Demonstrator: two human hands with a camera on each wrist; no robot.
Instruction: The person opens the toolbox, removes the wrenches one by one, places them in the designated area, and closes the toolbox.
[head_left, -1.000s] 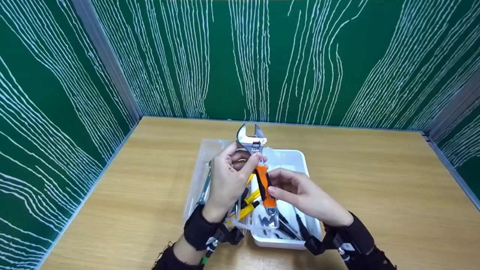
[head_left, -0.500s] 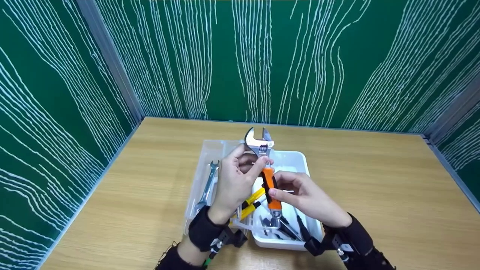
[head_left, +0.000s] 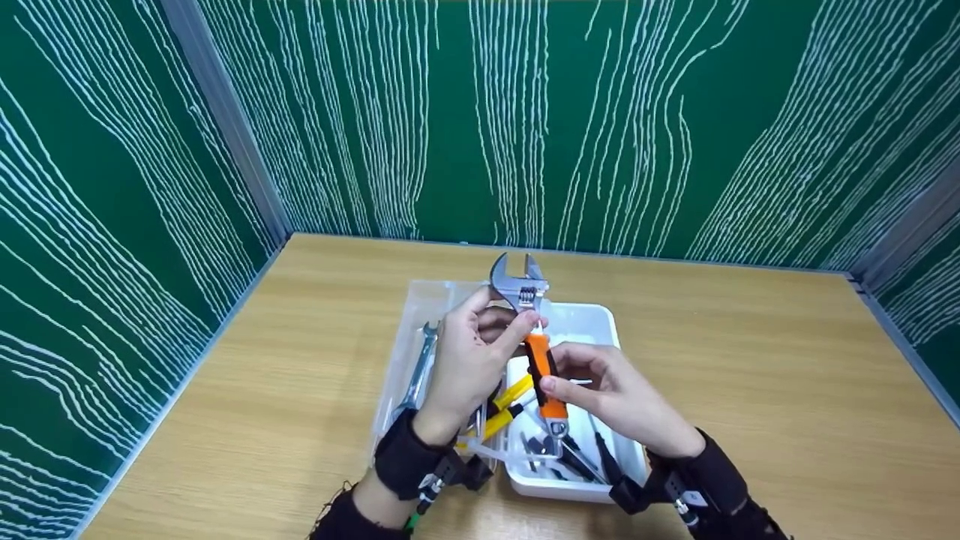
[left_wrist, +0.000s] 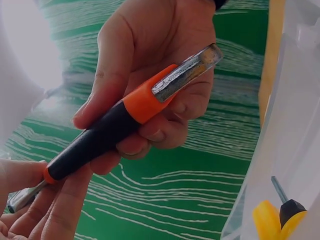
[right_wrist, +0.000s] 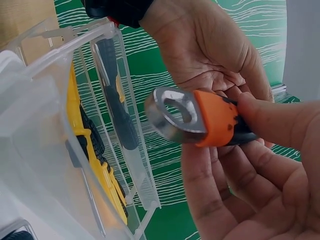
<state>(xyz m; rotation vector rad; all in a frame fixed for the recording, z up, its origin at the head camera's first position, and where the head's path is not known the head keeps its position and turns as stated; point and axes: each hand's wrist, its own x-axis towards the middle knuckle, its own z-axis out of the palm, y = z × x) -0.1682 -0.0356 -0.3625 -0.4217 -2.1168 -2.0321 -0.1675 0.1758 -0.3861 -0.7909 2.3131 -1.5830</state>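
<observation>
An adjustable wrench [head_left: 544, 364] with an orange and black handle is held up above the tool box, its metal jaws pointing away and parted. My left hand [head_left: 474, 360] pinches the metal neck just below the jaws, thumb on the near side. Lower down, my right hand [head_left: 619, 394] holds the handle between thumb and fingers. The handle's metal end with its hanging hole [right_wrist: 182, 114] shows in the right wrist view. In the left wrist view, the right hand [left_wrist: 155, 55] curls round the handle and the left fingers [left_wrist: 60, 210] pinch near the neck.
Below the hands stands a white tray [head_left: 600, 319] with several dark tools. Left of it, a clear plastic organizer [head_left: 401, 330] holds an open-end wrench [head_left: 420, 364] and yellow-handled screwdrivers [head_left: 495, 424]. Green, white-streaked panels [head_left: 450, 150] enclose the wooden table [head_left: 300, 337].
Early in the last second, the left hand and the wrench shifted slightly right, uncovering more of the open-end wrench. Both hands keep their hold; little differs since half a second ago.
</observation>
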